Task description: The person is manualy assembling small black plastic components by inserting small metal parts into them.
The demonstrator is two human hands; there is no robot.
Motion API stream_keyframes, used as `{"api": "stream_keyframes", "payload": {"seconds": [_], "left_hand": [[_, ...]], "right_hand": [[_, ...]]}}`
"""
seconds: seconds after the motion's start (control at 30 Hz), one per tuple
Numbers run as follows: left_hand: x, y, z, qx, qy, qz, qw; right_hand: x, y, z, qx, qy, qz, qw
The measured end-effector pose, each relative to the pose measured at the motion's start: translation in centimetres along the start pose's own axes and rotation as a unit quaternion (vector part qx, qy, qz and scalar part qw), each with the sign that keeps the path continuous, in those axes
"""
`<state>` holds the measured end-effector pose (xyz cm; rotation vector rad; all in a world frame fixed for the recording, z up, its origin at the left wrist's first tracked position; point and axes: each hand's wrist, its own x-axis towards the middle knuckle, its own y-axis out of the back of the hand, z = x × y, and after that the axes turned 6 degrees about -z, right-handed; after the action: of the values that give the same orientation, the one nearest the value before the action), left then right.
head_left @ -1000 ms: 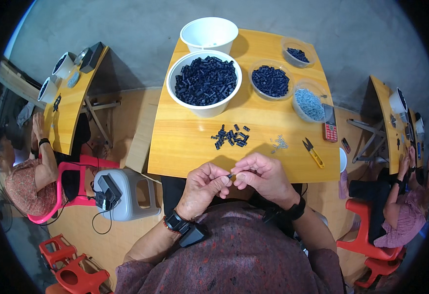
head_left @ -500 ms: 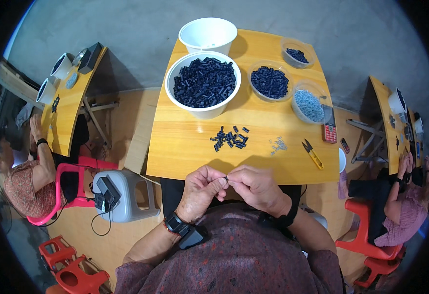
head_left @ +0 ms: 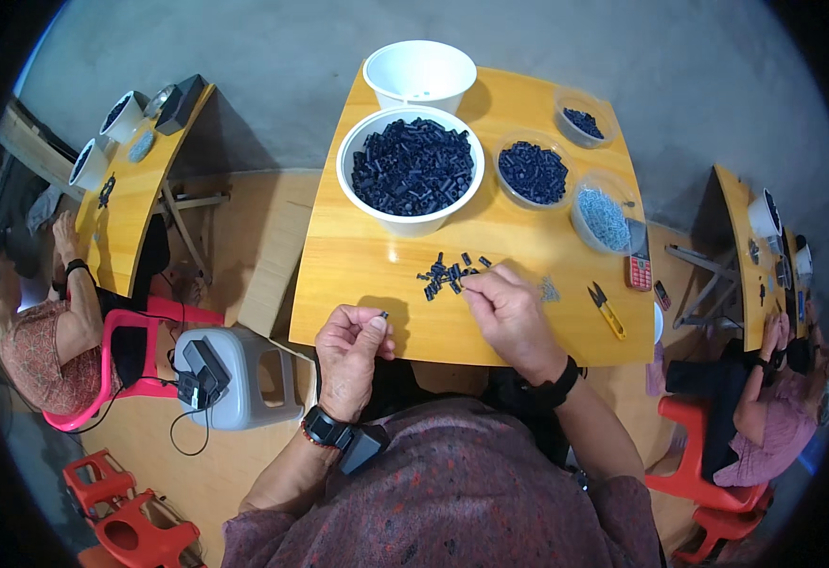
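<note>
My left hand (head_left: 350, 348) is closed in a pinch near the table's front edge, with a small black plastic piece (head_left: 384, 314) showing between thumb and forefinger. My right hand (head_left: 509, 310) is over the table with its fingertips at the right side of a loose pile of small black plastic pieces (head_left: 441, 276). Its fingers are bent together, and what they hold, if anything, is hidden. Just right of that hand lies a small heap of thin pale metal pins (head_left: 549, 289). Yellow-handled thread snips (head_left: 608, 310) rest farther right.
A white tub (head_left: 346, 175) full of black pieces stands at the back, before another white tub (head_left: 377, 80). Clear bowls hold black pieces (head_left: 532, 174) and bluish pins (head_left: 604, 218). A red phone (head_left: 639, 272) lies at the right edge. People sit at tables on both sides.
My hands have come apart. The left moved left with the small black piece; the right moved forward to the pile. The whole view has shifted slightly.
</note>
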<state>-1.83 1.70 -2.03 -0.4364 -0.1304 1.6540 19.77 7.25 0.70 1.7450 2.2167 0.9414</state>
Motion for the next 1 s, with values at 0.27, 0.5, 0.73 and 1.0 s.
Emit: {"api": "stream_keyframes", "payload": {"seconds": [0.27, 0.5, 0.73, 1.0], "left_hand": [[0.2, 0.3, 0.1, -0.019, 0.005, -0.014, 1.000], [0.3, 0.2, 0.3, 0.006, 0.024, -0.017, 1.000], [1.2, -0.4, 0.9, 0.067, 0.074, -0.037, 0.994], [1.1, -1.0, 0.9, 0.058, 0.059, -0.022, 0.996]], "right_hand": [[1.1, -2.4, -1.0, -0.141, 0.038, -0.091, 0.985], [1.5, -2.4, -1.0, -0.209, 0.068, -0.118, 0.968], [0.5, -1.7, 0.0, -0.231, 0.120, -0.120, 0.958], [1.1, -2.1, -0.6, -0.143, 0.085, -0.091, 0.982]]}}
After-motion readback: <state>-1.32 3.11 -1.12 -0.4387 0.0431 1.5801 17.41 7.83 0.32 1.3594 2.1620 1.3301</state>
